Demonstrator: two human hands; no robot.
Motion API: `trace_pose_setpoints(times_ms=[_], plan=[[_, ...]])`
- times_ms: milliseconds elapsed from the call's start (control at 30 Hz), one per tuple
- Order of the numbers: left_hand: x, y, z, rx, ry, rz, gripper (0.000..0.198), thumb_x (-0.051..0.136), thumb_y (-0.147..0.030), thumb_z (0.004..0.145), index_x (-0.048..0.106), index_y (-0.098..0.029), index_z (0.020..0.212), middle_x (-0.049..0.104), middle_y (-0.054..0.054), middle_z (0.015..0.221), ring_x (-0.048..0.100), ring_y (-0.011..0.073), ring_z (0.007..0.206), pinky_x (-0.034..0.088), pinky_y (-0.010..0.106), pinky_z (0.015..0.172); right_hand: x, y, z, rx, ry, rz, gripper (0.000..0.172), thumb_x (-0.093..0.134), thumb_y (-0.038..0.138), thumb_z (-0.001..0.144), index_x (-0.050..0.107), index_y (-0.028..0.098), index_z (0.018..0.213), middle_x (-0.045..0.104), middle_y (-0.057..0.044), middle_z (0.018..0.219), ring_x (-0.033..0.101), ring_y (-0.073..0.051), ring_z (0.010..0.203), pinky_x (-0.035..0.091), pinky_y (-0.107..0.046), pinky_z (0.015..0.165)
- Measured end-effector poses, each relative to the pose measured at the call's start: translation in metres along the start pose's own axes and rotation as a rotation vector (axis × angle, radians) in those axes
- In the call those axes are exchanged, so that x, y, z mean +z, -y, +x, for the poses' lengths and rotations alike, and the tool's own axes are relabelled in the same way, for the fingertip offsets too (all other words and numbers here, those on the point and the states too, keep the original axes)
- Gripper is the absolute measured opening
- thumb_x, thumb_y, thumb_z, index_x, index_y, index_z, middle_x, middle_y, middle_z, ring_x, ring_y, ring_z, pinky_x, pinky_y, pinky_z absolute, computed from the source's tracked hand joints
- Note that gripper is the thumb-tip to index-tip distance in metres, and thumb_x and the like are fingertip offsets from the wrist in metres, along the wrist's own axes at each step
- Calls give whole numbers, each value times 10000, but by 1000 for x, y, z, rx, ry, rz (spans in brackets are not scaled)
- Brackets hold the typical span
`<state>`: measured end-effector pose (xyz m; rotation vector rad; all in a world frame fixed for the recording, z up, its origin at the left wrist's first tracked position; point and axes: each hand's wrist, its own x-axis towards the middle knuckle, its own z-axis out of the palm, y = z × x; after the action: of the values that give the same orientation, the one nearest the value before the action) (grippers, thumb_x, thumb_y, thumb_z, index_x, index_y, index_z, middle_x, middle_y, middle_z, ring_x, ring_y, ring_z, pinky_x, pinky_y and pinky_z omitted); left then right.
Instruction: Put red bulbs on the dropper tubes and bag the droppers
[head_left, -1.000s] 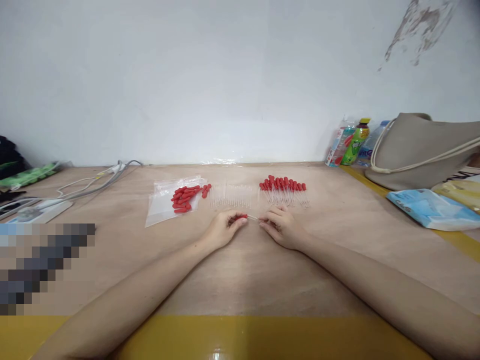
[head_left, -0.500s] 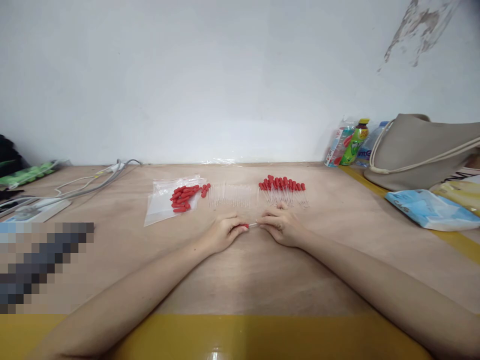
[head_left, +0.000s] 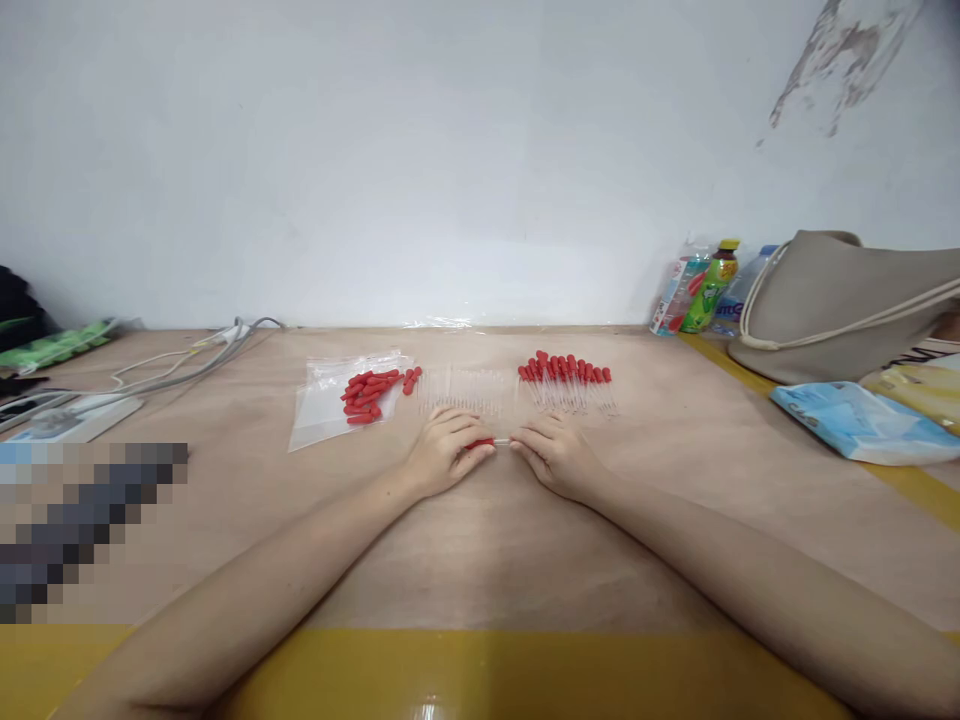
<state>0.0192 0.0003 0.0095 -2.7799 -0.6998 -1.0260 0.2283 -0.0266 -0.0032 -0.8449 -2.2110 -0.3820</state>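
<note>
My left hand point(head_left: 447, 452) is closed on a red rubber bulb point(head_left: 480, 443), pinched between thumb and fingers. From the bulb's right end a thin clear glass tube point(head_left: 503, 442) runs across to my right hand point(head_left: 553, 455), whose fingertips grip it. Bulb and tube meet in line just above the table; how deep the tube sits is hidden. Behind my hands lies a row of clear glass tubes point(head_left: 469, 385). Several droppers with red bulbs point(head_left: 570, 368) lie to the right of it. Loose red bulbs point(head_left: 367, 393) rest on a clear plastic bag point(head_left: 319, 410) at the left.
A power strip point(head_left: 97, 420) with cables is on the left. At the right stand a green drink bottle point(head_left: 709, 290), a grey bag point(head_left: 847, 300) and a blue-and-white tissue pack point(head_left: 862, 420). Yellow tape point(head_left: 450, 670) runs along the near table edge.
My hands have drawn slightly closer together, and less of the tube shows between them. The bulb and tube have risen a little in view. My right fingers have folded closer together.
</note>
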Motion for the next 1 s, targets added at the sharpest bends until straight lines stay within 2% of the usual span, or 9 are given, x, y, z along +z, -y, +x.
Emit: trace_pose_setpoints(times_ms=[67,167,333,467,867,1000], plan=[[1,2,-1,-9,1,-23,129,534,-274,824,603,-188,890,670,31,918,556,209,1026,374,403,917,1,0,1,-10,-19,33,179,443,196,862,618,155,864,657,-56,823,566,-163,821,432,-301,740],[3,3,-2,-30,31,-94,133,512,-245,838,585,-181,929,668,32,955,546,194,1067,361,405,963,3,0,1,-28,-44,83,181,439,173,858,614,169,903,670,-53,899,574,-171,934,447,-324,835],[5,0,-1,-5,30,-181,148,471,-224,855,578,-162,937,672,46,906,595,163,982,397,385,959,4,0,1,-23,-56,134,182,437,170,855,613,172,903,679,-54,899,611,-163,900,456,-343,865],[4,-1,-1,39,-5,-170,143,483,-226,848,579,-161,931,676,56,900,609,154,944,410,382,946,3,2,2,-7,-37,182,187,428,177,860,614,165,874,683,-59,847,617,-155,881,474,-309,831],[5,-2,-1,112,-32,-123,135,503,-205,841,586,-169,941,668,61,978,600,138,965,388,363,958,8,4,4,26,27,244,184,419,196,868,600,168,846,682,-54,841,624,-144,797,441,-328,817],[5,0,1,56,-23,-117,142,524,-223,833,594,-180,948,672,47,971,577,157,1016,369,381,969,7,2,4,55,40,252,192,413,192,873,603,167,872,676,-55,860,613,-149,828,444,-318,792]])
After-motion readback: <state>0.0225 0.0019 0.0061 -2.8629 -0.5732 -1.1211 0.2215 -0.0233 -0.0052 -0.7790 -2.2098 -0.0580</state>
